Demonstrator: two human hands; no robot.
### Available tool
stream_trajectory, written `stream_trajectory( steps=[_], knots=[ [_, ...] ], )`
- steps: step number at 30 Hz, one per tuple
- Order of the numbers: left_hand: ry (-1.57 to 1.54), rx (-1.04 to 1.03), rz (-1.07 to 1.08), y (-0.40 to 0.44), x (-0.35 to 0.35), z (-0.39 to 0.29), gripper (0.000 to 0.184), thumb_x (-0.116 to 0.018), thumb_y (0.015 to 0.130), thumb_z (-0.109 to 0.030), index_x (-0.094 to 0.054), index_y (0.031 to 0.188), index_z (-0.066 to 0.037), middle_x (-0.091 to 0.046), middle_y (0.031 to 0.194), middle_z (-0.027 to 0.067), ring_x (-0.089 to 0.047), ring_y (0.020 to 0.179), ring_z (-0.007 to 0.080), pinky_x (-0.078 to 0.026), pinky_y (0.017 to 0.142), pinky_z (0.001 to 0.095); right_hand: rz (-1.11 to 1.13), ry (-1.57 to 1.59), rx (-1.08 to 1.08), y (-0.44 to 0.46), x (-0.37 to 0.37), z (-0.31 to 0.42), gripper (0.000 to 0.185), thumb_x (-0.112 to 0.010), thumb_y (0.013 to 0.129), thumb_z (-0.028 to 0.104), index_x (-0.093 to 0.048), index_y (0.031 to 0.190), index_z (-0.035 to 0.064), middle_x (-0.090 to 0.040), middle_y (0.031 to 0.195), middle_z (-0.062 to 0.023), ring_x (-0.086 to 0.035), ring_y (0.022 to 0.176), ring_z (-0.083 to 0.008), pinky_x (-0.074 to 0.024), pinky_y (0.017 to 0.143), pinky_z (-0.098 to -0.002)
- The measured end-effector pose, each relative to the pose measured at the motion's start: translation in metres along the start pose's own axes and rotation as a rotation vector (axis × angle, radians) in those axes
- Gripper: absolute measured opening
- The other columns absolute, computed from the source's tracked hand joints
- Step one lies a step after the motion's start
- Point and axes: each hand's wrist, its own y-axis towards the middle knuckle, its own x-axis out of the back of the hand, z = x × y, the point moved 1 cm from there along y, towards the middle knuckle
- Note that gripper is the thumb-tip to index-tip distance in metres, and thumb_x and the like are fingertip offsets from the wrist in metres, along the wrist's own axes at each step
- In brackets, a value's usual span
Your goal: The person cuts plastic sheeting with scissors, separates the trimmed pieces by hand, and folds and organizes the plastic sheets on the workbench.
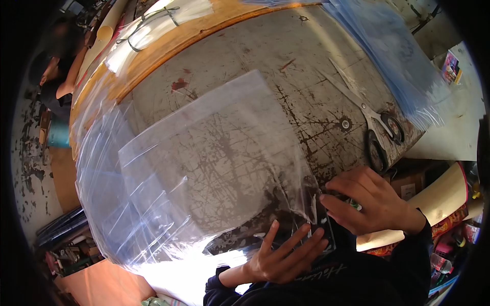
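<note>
A clear plastic sheet or bag [224, 132] lies flat on the worn table, its near right corner crumpled. My left hand [288, 257] is at the near table edge, fingers spread, with the fingertips by that crumpled corner; whether they touch it I cannot tell. Just right of the sheet's edge is my right hand [367, 201], its fingers curled and thumb and index fingertips close together. A small green and white thing [353, 204] shows under its palm; what the fingers grip is hidden. Beyond it lie large scissors [365, 107] with black handles, blades parted.
Shiny clear plastic sheets [122, 188] drape over the left side of the scratched table [240, 56]. A bluish plastic stack [393, 56] hangs over the far right edge. White bundled material [158, 28] lies at the back. A person [56, 71] is at far left.
</note>
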Motion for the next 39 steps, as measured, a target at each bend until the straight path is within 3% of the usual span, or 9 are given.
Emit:
stream_trajectory(
  steps=[7,15,17,20,21,23,27,33,39],
  knots=[
    [-0.056,0.018,-0.018,0.001,0.003,0.000,0.039,-0.046,0.088,-0.046,-0.059,0.117,-0.023,-0.058,0.121,-0.0027,-0.051,0.118,0.0197,-0.029,0.100,0.0637,-0.074,-0.038,-0.006,0.003,-0.006,0.001,0.024,-0.060,0.072,0.014,-0.063,0.095,0.0071,-0.057,0.096,-0.0077,-0.059,0.084,-0.0187,-0.0465,0.069,-0.0297],
    [-0.080,0.060,0.014,0.002,0.015,-0.005,0.039,-0.045,0.088,-0.047,-0.059,0.117,-0.025,-0.057,0.124,-0.0032,-0.050,0.119,0.0185,-0.029,0.101,0.0641,-0.133,-0.286,0.232,0.008,-0.013,-0.003,0.014,-0.060,0.076,0.010,-0.063,0.088,0.0033,-0.061,0.090,-0.0089,-0.062,0.085,-0.0202,-0.0504,0.072,-0.0311],
    [-0.210,0.143,0.217,0.015,0.033,-0.006,0.042,-0.048,0.086,-0.049,-0.058,0.120,-0.025,-0.052,0.130,0.0022,-0.047,0.122,0.0207,-0.026,0.103,0.0619,-0.125,-0.316,0.255,0.011,-0.012,-0.004,0.014,-0.058,0.075,0.011,-0.063,0.086,0.0038,-0.062,0.089,-0.0080,-0.061,0.086,-0.0196,-0.0502,0.074,-0.0305],
    [-0.112,0.166,0.349,0.021,0.042,-0.005,0.048,-0.052,0.084,-0.049,-0.055,0.125,-0.025,-0.045,0.136,0.0109,-0.043,0.126,0.0254,-0.022,0.105,0.0590,-0.090,-0.361,0.290,0.010,-0.012,-0.005,0.015,-0.056,0.074,0.013,-0.063,0.084,0.0041,-0.062,0.089,-0.0075,-0.061,0.088,-0.0195,-0.0501,0.076,-0.0304],
    [-0.114,0.169,0.345,0.026,0.044,-0.004,0.048,-0.052,0.084,-0.049,-0.055,0.125,-0.025,-0.045,0.136,0.0109,-0.043,0.126,0.0254,-0.022,0.105,0.0590,-0.071,-0.373,0.304,0.009,-0.012,-0.005,0.016,-0.056,0.073,0.014,-0.063,0.084,0.0038,-0.062,0.090,-0.0079,-0.061,0.090,-0.0202,-0.0503,0.077,-0.0308],
    [-0.182,0.313,0.218,0.037,0.048,0.000,0.049,-0.050,0.086,-0.044,-0.056,0.123,-0.012,-0.049,0.131,0.0154,-0.045,0.125,0.0274,-0.027,0.105,0.0526,-0.057,-0.353,0.309,0.008,-0.012,-0.005,0.016,-0.056,0.073,0.014,-0.062,0.084,0.0034,-0.063,0.090,-0.0082,-0.061,0.090,-0.0204,-0.0503,0.078,-0.0311],
    [0.100,0.544,0.102,0.062,0.032,0.008,0.050,-0.049,0.087,-0.044,-0.055,0.125,-0.012,-0.047,0.134,0.0146,-0.044,0.125,0.0315,-0.027,0.103,0.0528,-0.039,-0.294,0.320,0.008,-0.012,-0.007,0.017,-0.057,0.073,0.015,-0.062,0.084,0.0031,-0.063,0.090,-0.0088,-0.061,0.091,-0.0210,-0.0503,0.078,-0.0319],
    [0.168,0.491,0.107,0.058,0.012,0.016,0.057,-0.046,0.087,-0.052,-0.057,0.122,-0.009,-0.047,0.134,0.0175,-0.043,0.124,0.0379,-0.028,0.101,0.0526,-0.096,-0.154,0.210,0.008,-0.013,-0.010,0.011,-0.061,0.070,0.015,-0.061,0.078,0.0072,-0.060,0.085,-0.0053,-0.060,0.086,-0.0184,-0.0499,0.076,-0.0311],
    [0.238,0.465,0.080,0.056,0.005,0.018,0.053,-0.044,0.087,-0.053,-0.059,0.120,-0.015,-0.050,0.131,0.0165,-0.046,0.121,0.0366,-0.029,0.101,0.0507,-0.113,-0.082,0.161,0.019,-0.014,-0.011,0.008,-0.063,0.069,0.011,-0.061,0.077,0.0086,-0.057,0.080,-0.0042,-0.059,0.081,-0.0169,-0.0491,0.074,-0.0305]
  ],
)
